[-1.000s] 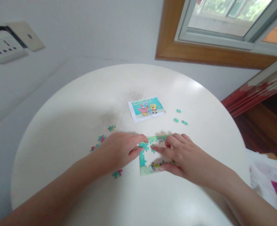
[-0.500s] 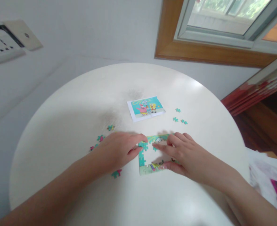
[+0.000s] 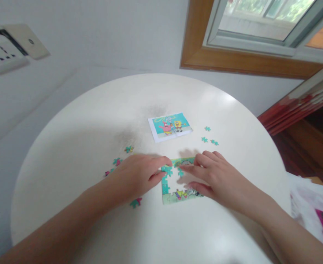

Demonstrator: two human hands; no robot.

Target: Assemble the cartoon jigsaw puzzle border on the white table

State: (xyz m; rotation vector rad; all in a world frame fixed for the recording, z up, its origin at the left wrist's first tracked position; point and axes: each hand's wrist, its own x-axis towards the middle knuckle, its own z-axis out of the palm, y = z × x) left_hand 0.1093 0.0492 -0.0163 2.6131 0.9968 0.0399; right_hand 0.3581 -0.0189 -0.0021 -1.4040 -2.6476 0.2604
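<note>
A partly assembled jigsaw puzzle (image 3: 165, 198) lies flat on the white table, its border joined around a bare gap in the middle. My left hand (image 3: 143, 176) rests at its upper left corner, index finger and thumb apart and touching the edge pieces there. My right hand (image 3: 211, 174) reaches over the puzzle's right side, covering much of it. Its index fingertip presses on a teal puzzle piece (image 3: 180, 172) below the top border. The thumb is held apart from that finger, above the lower border.
Behind the puzzle lies a printed reference picture (image 3: 172, 125) of cartoon figures. Loose teal pieces (image 3: 204, 139) lie at the back right. More loose pieces, such as a teal and pink one (image 3: 135, 202), lie around my left forearm. The round table (image 3: 161, 234) stands near a wall.
My right thumb has lifted back from the lower border, showing more of its pieces. The right index finger has shifted slightly up, with the teal piece nearer the top border. My left hand stays still.
</note>
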